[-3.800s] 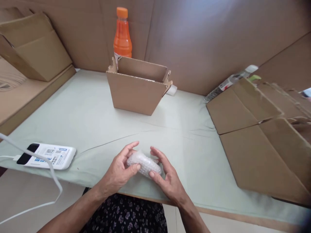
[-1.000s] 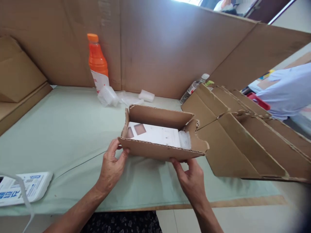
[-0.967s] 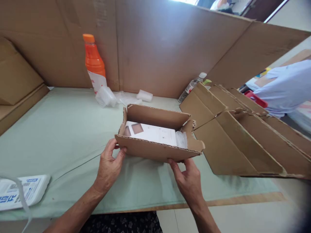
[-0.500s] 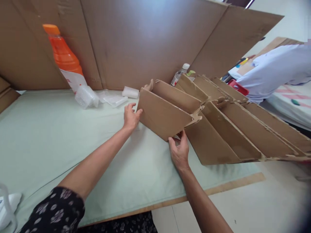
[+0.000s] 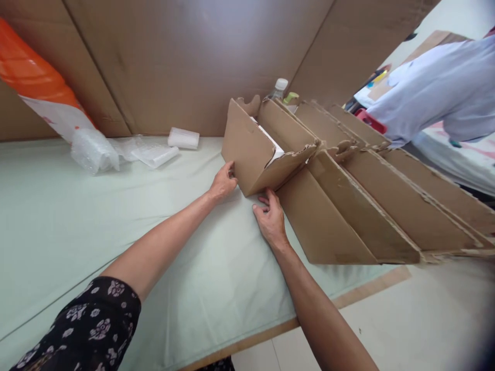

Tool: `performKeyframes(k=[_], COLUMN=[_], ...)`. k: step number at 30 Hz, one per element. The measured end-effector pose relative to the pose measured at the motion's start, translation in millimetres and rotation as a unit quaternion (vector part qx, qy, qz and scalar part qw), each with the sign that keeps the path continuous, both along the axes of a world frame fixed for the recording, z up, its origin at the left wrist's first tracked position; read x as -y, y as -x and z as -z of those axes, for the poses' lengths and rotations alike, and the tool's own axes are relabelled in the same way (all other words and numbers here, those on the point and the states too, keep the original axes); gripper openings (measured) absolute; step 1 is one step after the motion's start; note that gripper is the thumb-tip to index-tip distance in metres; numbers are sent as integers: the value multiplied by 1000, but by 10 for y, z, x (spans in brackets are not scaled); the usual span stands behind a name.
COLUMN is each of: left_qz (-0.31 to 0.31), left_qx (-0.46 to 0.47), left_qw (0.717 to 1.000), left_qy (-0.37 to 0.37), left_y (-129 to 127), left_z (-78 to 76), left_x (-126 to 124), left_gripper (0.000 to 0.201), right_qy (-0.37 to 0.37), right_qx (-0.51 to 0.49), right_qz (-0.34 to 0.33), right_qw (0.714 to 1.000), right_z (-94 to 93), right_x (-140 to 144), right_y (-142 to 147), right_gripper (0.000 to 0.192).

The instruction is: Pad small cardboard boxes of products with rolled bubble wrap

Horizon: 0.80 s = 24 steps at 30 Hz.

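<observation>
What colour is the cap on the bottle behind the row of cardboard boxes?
White, on a clear plastic bottle poking up behind the boxes; the head view shows it best.
</observation>
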<state>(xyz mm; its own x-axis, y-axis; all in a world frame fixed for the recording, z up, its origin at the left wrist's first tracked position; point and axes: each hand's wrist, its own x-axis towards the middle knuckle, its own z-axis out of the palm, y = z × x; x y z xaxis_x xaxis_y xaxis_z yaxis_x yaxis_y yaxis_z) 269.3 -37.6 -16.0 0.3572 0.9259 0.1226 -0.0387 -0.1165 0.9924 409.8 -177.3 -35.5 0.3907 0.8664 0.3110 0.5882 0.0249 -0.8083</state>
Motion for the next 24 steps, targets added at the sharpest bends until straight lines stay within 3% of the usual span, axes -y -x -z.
performKeyframes(k=[5,9,14,17,21,24], left_qz=[18,16,27,63,123,207], left_qx=[-35,-68,-137,-185,-245,-289], left_qw=[999,996,981,963,928,880], left_qy=[-18,-57,-135,-187,-251,-315], left_y=[-93,-103,-11,136,502,909], left_z=[-19,15,86,70,-22,-110], left_x=[-167,-75,408,800,1283,1509], left_gripper=[73,73,80,70,35,29], right_qy=[0,5,4,5,7,29], right_qx=[-7,-15,-16,25,158,280], right_qz=[-14,-14,-12,-41,-91,-91], right_qw=[1000,1000,1000,999,983,955], right_z=[17,-8,-43,-69,-54,-4], right_x=[34,23,9,23,43,82], right_y=[8,-1,-31,-66,-93,-19], right_gripper=[66,65,62,47,37,45])
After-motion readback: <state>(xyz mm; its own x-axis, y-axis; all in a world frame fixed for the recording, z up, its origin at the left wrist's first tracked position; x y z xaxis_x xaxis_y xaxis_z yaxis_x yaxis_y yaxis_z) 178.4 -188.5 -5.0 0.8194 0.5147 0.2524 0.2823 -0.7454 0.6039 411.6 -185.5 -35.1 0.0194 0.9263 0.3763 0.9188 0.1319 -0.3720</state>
